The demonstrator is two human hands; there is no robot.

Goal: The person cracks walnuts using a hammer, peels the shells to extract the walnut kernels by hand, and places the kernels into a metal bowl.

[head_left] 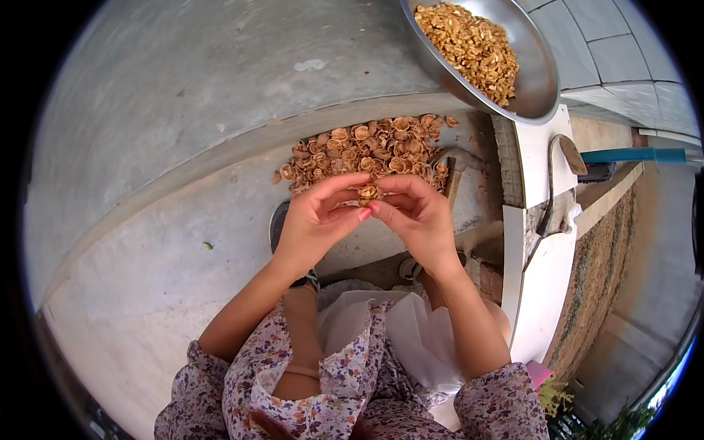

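Both of my hands meet at the centre of the head view around a small walnut piece. The thumb and fingers of my left hand pinch it from the left side. From the right, the thumb and fingers of my right hand close on the same piece. Just beyond my fingers lies a pile of broken walnut shells on the ground. A metal bowl at the upper right holds many shelled walnut kernels.
A hammer lies at the shell pile's right edge. Right of it, a sickle-like tool rests on white panels beside a blue handle. A white bag is on my lap, and my feet are below my hands.
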